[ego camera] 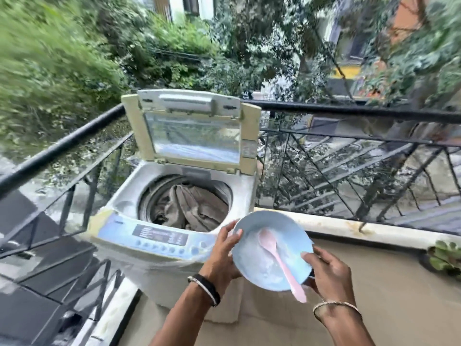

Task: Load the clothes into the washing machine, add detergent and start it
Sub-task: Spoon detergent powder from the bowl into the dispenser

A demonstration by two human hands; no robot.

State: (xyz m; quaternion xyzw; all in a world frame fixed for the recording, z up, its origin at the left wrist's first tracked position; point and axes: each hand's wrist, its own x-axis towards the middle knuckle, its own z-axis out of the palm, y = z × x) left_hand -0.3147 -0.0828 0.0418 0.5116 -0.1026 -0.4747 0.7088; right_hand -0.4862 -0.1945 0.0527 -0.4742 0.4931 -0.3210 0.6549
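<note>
The bowl [282,226] is pale blue, round and shallow, with white detergent powder [250,255] spread over its inside. It is held in the air between both hands, tilted so its open mouth faces up and back toward the person. The left hand [224,253] grips the far-left rim with the thumb hooked over the edge. The right hand [329,273] grasps the near-right rim, fingers curled round it.

A pink plastic spoon [282,265] lies in the powder. Its long axis runs diagonally: the scoop end points away, toward the left hand's side, and the handle sticks out past the rim just beside the right hand. Whether that hand touches the handle, I cannot tell.

Just beyond the left hand stands the washing machine [124,201], its lid [194,131] raised upright and grey-brown clothes [192,206] lying in the drum.
</note>
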